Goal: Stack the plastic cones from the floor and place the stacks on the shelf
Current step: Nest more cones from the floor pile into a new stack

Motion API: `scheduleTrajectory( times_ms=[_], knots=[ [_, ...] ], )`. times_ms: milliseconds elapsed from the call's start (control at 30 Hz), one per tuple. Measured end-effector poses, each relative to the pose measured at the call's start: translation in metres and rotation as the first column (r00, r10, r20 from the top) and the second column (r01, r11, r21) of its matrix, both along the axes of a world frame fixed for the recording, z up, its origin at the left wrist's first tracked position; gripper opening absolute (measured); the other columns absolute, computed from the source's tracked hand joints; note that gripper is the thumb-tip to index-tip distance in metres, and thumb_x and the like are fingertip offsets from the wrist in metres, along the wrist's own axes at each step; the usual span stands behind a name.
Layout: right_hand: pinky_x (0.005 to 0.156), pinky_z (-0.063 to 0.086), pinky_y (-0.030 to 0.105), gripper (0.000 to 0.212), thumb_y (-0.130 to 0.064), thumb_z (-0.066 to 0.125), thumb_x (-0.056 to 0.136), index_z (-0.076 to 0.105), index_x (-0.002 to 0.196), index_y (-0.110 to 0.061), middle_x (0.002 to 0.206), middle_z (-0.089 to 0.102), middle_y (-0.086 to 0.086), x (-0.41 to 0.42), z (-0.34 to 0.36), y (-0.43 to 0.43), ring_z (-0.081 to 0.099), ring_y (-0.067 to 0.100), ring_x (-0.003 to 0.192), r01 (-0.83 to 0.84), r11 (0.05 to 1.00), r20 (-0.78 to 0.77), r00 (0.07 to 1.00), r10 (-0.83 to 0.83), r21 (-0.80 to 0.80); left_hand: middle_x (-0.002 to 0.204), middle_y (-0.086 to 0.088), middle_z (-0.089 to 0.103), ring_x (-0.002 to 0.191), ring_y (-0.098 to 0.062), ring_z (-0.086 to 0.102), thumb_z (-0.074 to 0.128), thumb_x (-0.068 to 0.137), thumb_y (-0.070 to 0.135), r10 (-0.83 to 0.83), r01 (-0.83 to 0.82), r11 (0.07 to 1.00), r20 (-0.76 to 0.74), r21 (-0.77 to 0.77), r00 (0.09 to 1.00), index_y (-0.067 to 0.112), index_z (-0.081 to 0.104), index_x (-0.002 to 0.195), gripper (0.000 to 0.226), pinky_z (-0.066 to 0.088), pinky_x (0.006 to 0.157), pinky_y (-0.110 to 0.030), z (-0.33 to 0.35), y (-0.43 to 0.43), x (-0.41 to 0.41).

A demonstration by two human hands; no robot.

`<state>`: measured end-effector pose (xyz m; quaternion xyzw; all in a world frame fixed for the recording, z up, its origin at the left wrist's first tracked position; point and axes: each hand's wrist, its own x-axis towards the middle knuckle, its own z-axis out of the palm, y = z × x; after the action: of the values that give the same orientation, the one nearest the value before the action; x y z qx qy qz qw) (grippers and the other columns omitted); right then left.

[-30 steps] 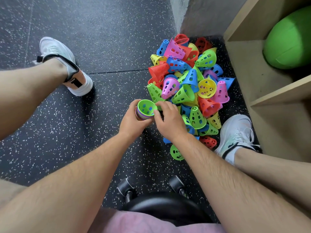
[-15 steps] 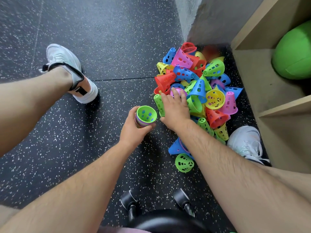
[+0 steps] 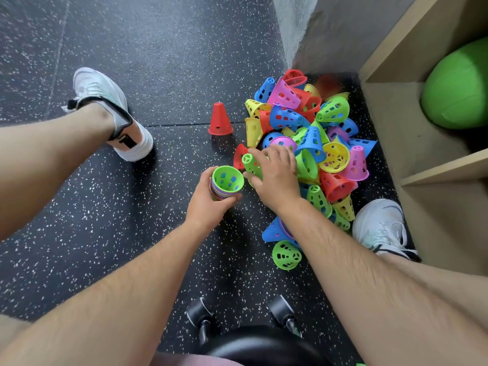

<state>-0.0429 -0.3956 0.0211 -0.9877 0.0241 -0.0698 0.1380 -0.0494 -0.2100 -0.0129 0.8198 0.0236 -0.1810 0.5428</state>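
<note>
left hand (image 3: 208,204) grips the stack of cones (image 3: 225,182), open end up; right hand (image 3: 274,178) fingers curl around a green cone (image 3: 250,165) at the pile (image 3: 317,143)

I'm getting a bright, even feed with light from above: the cones (image 3: 303,143) read saturated, the floor (image 3: 132,48) speckle is crisp mid-frame, and soft shadows sit beside the shoe (image 3: 100,96) and under the red cone (image 3: 219,120). The wide lens bows the shelf (image 3: 390,133) edges and stretches the corners (the far cone (image 3: 327,84) by the wall (image 3: 330,35) is smeared), while the recess round the ball (image 3: 459,85) goes dark.
</note>
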Motion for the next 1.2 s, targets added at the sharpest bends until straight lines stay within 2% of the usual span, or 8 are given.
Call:
scheduleTrajectory(
  times_ms=[167,300,500,633,767,933,1067,1200],
  knots=[
    [0.110,0.035,0.049,0.053,-0.053,0.059,0.094,0.054,0.142,-0.032,0.108,0.053,0.004,-0.011,0.009,-0.002,0.049,0.027,0.108,-0.066,0.997,0.109,0.992,0.060,0.046,0.105,0.034,0.066,0.100,0.004,0.067,0.090,0.076,0.023,-0.029,0.029,0.999,0.004,0.016,1.000,0.047,0.048,0.129,0.072,0.051,0.094,-0.023,0.000,0.001,-0.002],
    [0.097,0.046,0.049,0.054,-0.052,0.060,0.093,0.052,0.144,-0.034,0.106,0.051,0.009,-0.018,0.016,0.002,0.050,0.029,0.097,-0.118,0.993,0.080,0.990,0.117,0.008,0.110,0.027,0.068,0.101,0.001,0.069,0.091,0.075,0.024,-0.047,0.047,0.999,0.006,0.019,0.999,0.043,0.049,0.131,0.073,0.051,0.094,-0.026,0.004,0.004,-0.009],
    [0.090,0.048,0.036,0.062,-0.056,0.061,0.092,0.042,0.149,-0.040,0.109,0.036,-0.001,-0.020,0.036,0.007,0.050,0.017,0.095,-0.119,0.960,-0.279,0.941,0.190,0.253,0.111,0.020,0.072,0.099,-0.001,0.071,0.087,0.068,0.036,-0.066,0.066,0.998,0.008,0.015,0.998,0.049,0.048,0.129,0.073,0.053,0.092,-0.029,0.016,0.005,-0.013],
    [0.085,0.049,0.039,0.056,-0.066,0.067,0.081,0.054,0.121,-0.030,0.107,0.047,-0.002,-0.018,0.049,0.010,0.057,0.022,0.097,-0.079,0.962,-0.307,0.938,0.161,0.261,0.109,0.020,0.072,0.095,0.006,0.070,0.089,0.078,0.023,-0.082,0.080,0.996,0.040,0.030,0.996,0.041,0.049,0.131,0.069,0.050,0.085,-0.014,0.028,0.003,-0.014],
    [0.074,0.043,0.036,0.063,-0.086,0.046,0.078,0.054,0.098,-0.028,0.099,0.054,-0.003,-0.019,0.063,0.011,0.056,0.021,0.095,-0.053,0.993,-0.327,0.941,0.084,0.102,0.112,0.021,0.071,0.094,0.015,0.065,0.090,0.077,0.019,-0.150,0.144,0.987,0.075,0.074,0.986,0.039,0.050,0.133,0.072,0.045,0.081,-0.006,0.037,0.004,-0.015],
    [0.089,0.047,0.042,0.077,-0.093,0.030,0.075,0.060,0.099,-0.027,0.105,0.055,-0.003,-0.021,0.066,0.017,0.052,0.022,0.108,0.025,0.983,-0.286,0.958,0.029,0.181,0.104,0.021,0.073,0.091,0.009,0.068,0.089,0.076,0.021,-0.224,0.212,0.970,0.098,0.117,0.970,0.052,0.053,0.118,0.063,0.052,0.080,-0.017,0.050,-0.001,-0.020],
    [0.102,0.042,0.043,0.079,-0.087,0.034,0.080,0.058,0.117,-0.021,0.116,0.057,-0.001,-0.020,0.064,0.018,0.047,0.021,0.117,0.064,0.933,-0.211,0.977,0.012,0.354,0.094,0.027,0.073,0.084,0.012,0.068,0.089,0.077,0.026,-0.210,0.201,0.976,0.103,0.089,0.972,0.054,0.053,0.113,0.058,0.047,0.069,-0.009,0.063,-0.008,-0.022],
    [0.111,0.037,0.036,0.068,-0.069,0.049,0.090,0.057,0.133,-0.018,0.133,0.058,0.001,-0.026,0.069,0.012,0.047,0.020,0.128,0.053,0.907,-0.186,0.982,0.028,0.418,0.100,0.025,0.074,0.090,0.004,0.071,0.087,0.066,0.037,-0.131,0.132,0.991,0.124,0.001,0.984,0.064,0.053,0.109,0.061,0.055,0.081,-0.021,0.072,-0.014,-0.024]
  ],
)
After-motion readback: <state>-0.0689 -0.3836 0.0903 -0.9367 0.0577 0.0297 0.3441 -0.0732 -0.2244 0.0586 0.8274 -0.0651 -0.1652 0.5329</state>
